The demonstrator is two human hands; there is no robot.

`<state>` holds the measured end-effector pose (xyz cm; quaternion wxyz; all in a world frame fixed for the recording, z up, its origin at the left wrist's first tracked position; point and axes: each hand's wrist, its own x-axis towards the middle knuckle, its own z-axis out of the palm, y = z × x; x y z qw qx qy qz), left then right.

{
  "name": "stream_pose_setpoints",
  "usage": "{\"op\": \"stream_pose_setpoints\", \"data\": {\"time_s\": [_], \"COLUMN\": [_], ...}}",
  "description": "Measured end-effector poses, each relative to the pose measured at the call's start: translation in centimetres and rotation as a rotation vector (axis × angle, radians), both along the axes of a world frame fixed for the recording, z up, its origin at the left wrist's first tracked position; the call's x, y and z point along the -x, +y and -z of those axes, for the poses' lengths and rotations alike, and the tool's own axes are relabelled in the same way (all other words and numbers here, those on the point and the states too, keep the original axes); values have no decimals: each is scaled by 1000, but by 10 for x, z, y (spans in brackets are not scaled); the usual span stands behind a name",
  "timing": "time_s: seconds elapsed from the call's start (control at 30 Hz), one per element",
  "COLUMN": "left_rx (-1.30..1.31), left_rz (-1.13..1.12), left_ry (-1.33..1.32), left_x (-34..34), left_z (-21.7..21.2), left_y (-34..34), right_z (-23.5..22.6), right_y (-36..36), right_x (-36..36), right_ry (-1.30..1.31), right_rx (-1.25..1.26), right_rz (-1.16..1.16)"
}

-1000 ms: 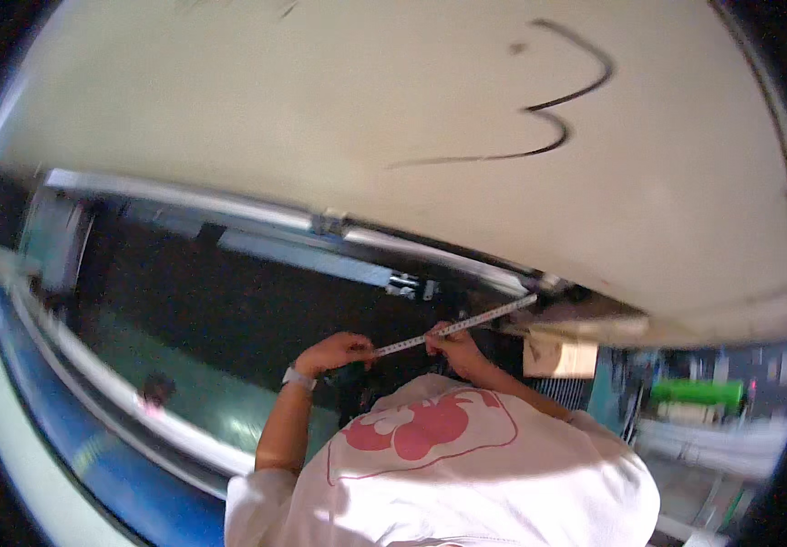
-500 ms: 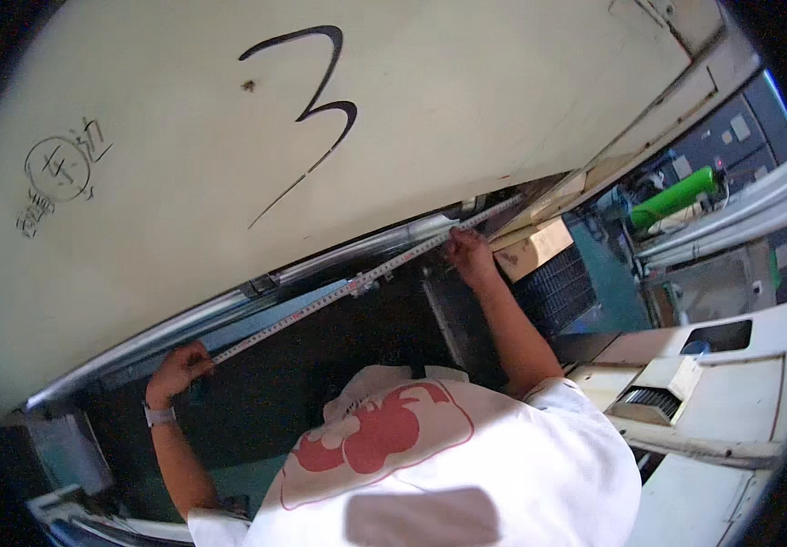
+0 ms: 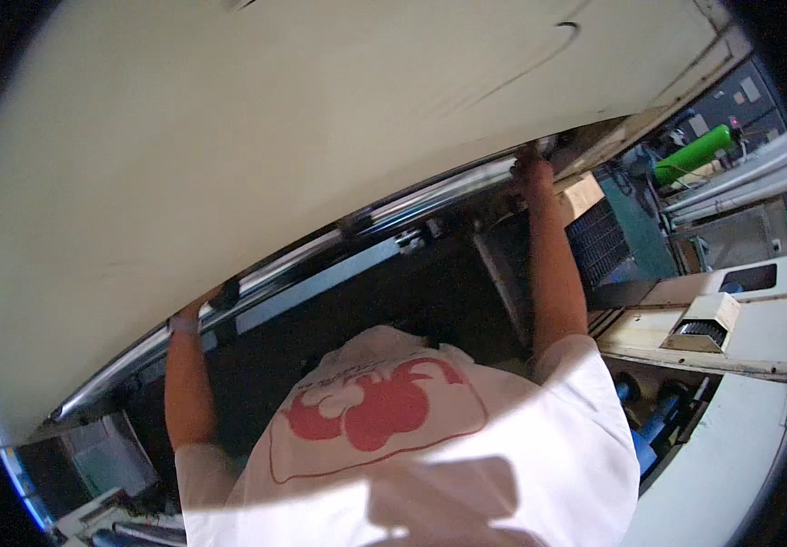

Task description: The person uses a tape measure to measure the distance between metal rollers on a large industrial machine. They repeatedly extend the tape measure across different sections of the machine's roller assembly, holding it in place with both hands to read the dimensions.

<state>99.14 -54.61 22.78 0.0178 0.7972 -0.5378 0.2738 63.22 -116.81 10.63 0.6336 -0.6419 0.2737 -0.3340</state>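
A long silver bar [image 3: 302, 258] runs at a slant beneath the edge of a big cream panel [image 3: 229, 137]. My left hand [image 3: 204, 304] reaches up to the bar's lower left part, its fingers mostly hidden by the panel edge and a dark fitting. Over at the bar's upper right end is my right hand [image 3: 533, 166], raised against the shadowed gap; its fingers look bent but are dark and blurred. The tape measure seen earlier between the hands cannot be made out now.
Below the bar lies a dark recess with a pale blue strip [image 3: 320, 281] and a small metal fitting [image 3: 407, 241]. To the right are a cardboard-coloured box [image 3: 579, 197], a black grate [image 3: 599, 242], a green cylinder [image 3: 694, 155] and white machine covers [image 3: 740, 438].
Both hands have moved up to the panel's lower edge, the right one also farther right. The stretched tape measure has gone from sight. My view has shifted, moving the panel's dark marking up and right.
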Motion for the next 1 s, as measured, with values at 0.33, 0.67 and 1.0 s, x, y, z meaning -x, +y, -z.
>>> {"op": "stream_pose_setpoints", "data": {"time_s": [0.33, 0.67, 1.0], "left_rx": [-75, 318, 375], "left_rz": [-162, -242, -350], "left_ry": [399, 462, 417], "left_x": [-5, 2, -9], "left_z": [30, 24, 16], "left_y": [17, 12, 20], "right_z": [28, -7, -10], "right_y": [276, 315, 320], "right_x": [-79, -167, -181], "right_ry": [92, 9, -174], "right_rx": [-994, -1256, -1478], "right_rz": [-323, -582, -561]}}
